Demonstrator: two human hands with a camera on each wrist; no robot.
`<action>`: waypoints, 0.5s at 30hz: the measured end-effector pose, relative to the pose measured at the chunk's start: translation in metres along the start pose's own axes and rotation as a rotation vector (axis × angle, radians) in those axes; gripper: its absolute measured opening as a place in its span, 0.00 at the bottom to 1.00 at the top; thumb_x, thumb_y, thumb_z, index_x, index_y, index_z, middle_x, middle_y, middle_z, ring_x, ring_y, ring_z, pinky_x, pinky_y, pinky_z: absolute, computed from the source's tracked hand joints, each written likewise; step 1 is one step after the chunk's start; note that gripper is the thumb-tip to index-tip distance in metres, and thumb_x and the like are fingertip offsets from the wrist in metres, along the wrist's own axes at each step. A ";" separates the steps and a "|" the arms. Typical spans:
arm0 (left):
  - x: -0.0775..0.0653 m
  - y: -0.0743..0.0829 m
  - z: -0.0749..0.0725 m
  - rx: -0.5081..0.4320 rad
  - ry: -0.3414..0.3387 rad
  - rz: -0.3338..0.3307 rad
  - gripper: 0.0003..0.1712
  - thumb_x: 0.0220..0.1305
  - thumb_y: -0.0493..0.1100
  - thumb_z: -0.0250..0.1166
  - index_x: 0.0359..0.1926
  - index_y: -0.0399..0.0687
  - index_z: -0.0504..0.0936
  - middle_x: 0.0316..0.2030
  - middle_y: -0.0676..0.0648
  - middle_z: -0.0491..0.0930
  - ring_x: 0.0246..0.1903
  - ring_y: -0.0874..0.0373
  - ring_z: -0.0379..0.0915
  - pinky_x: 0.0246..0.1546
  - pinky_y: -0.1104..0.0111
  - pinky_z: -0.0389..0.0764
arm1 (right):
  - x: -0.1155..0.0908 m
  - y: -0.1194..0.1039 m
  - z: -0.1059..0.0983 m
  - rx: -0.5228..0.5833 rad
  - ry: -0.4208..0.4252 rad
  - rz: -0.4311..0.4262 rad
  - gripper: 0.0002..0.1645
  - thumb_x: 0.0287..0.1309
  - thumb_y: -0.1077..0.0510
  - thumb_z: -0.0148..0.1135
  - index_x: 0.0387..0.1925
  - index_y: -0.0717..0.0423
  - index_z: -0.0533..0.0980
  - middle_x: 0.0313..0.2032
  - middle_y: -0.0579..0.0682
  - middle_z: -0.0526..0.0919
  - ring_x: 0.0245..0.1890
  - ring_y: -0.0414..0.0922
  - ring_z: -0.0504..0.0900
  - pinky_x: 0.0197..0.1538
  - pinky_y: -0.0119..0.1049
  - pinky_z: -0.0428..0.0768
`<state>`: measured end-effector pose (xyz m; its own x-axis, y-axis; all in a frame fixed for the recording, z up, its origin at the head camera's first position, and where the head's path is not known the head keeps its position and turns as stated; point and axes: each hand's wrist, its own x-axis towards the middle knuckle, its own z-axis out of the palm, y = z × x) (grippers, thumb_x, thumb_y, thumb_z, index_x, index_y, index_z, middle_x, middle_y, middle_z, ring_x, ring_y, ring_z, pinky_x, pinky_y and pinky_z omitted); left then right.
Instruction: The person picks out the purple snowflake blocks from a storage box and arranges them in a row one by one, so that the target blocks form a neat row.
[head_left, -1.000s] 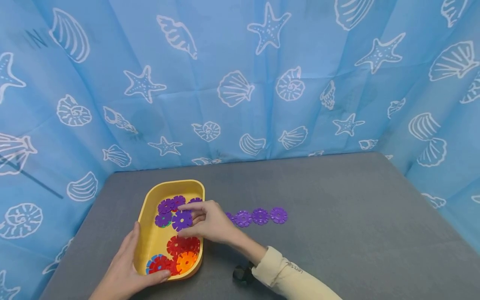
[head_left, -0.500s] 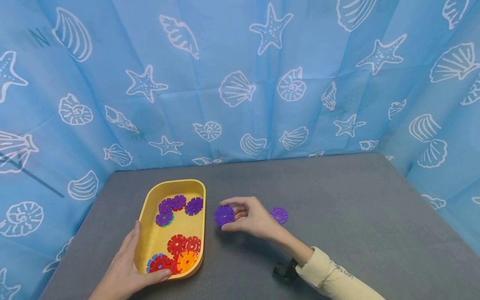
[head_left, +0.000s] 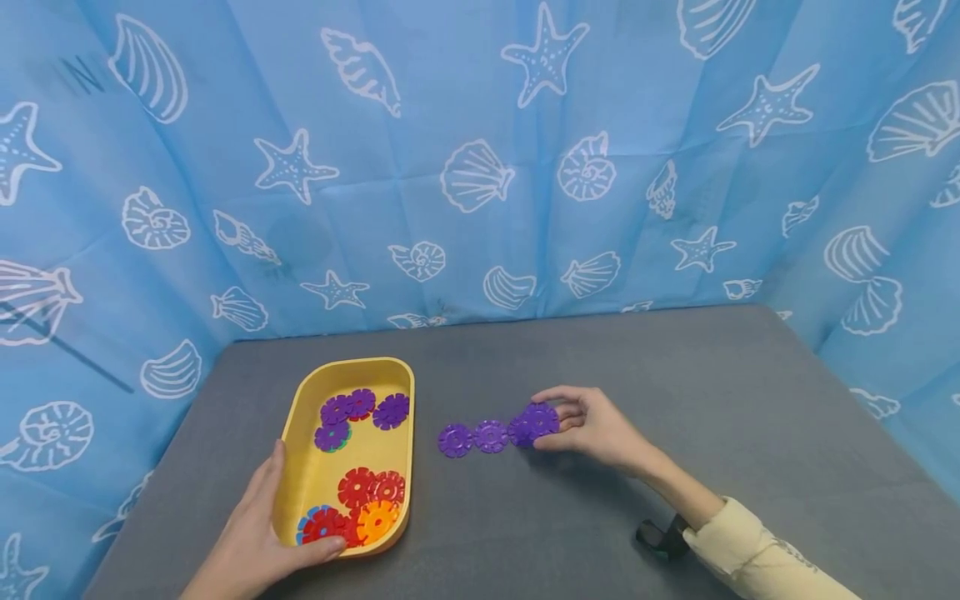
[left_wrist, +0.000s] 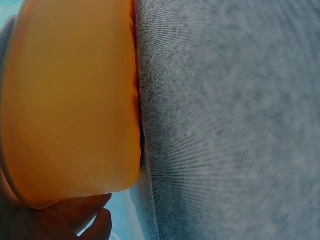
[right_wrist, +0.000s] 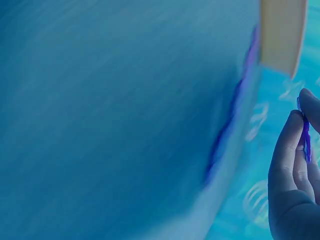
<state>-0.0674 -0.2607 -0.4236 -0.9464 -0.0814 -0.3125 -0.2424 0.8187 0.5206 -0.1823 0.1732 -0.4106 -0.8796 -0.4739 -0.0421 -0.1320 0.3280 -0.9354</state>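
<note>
My right hand (head_left: 596, 429) pinches a purple snowflake disc (head_left: 542, 419) by its edges, over the right part of a row of purple discs (head_left: 455, 440) on the table. The held disc and the hand hide the row's right end. In the right wrist view the pinched disc (right_wrist: 307, 140) appears edge-on, and the row is a thin blurred purple strip. My left hand (head_left: 258, 525) grips the near left corner of a yellow bin (head_left: 412, 467), thumb on the near rim and fingers along the side. The bin's outer wall (left_wrist: 75, 100) fills much of the left wrist view.
Inside the bin, several purple discs (head_left: 335, 423) lie toward the far end, with red discs (head_left: 356, 487), an orange disc (head_left: 377, 522) and a bit of blue nearer. The grey table (head_left: 675, 383) ends at a blue shell-print curtain (head_left: 480, 233). A black wrist device (head_left: 663, 537) sits by the right sleeve.
My right hand lifts the purple disc out of the bin and carries it right, past the left part of the row to its right part. My left hand stays on the bin.
</note>
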 end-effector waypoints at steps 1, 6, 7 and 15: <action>0.000 0.000 0.000 -0.001 -0.001 0.000 0.84 0.47 0.74 0.74 0.81 0.49 0.22 0.78 0.30 0.43 0.67 0.31 0.57 0.56 0.42 0.83 | -0.003 0.004 -0.006 -0.004 0.005 0.013 0.36 0.51 0.63 0.78 0.61 0.67 0.75 0.37 0.59 0.87 0.28 0.35 0.80 0.30 0.28 0.80; -0.001 0.001 0.000 -0.006 -0.004 -0.002 0.84 0.46 0.74 0.74 0.81 0.49 0.22 0.78 0.31 0.43 0.67 0.32 0.57 0.56 0.42 0.82 | -0.018 0.019 -0.036 -0.023 0.016 0.086 0.38 0.51 0.64 0.78 0.63 0.70 0.72 0.29 0.49 0.81 0.24 0.33 0.74 0.27 0.27 0.74; -0.001 0.001 0.001 -0.006 -0.004 -0.002 0.84 0.46 0.74 0.74 0.81 0.49 0.22 0.78 0.31 0.43 0.67 0.32 0.57 0.56 0.42 0.83 | -0.021 0.021 -0.041 -0.034 0.015 0.098 0.39 0.51 0.64 0.78 0.63 0.70 0.72 0.27 0.48 0.79 0.23 0.33 0.71 0.26 0.27 0.72; -0.001 0.000 0.000 -0.007 0.002 0.011 0.85 0.46 0.73 0.75 0.81 0.48 0.22 0.77 0.31 0.43 0.67 0.32 0.57 0.56 0.43 0.83 | -0.026 0.030 -0.059 -0.164 0.021 0.144 0.39 0.50 0.64 0.77 0.63 0.73 0.72 0.28 0.52 0.83 0.24 0.34 0.77 0.27 0.28 0.77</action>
<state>-0.0665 -0.2601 -0.4233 -0.9497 -0.0734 -0.3046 -0.2330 0.8155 0.5299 -0.1904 0.2433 -0.4172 -0.9038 -0.3961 -0.1621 -0.0756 0.5206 -0.8505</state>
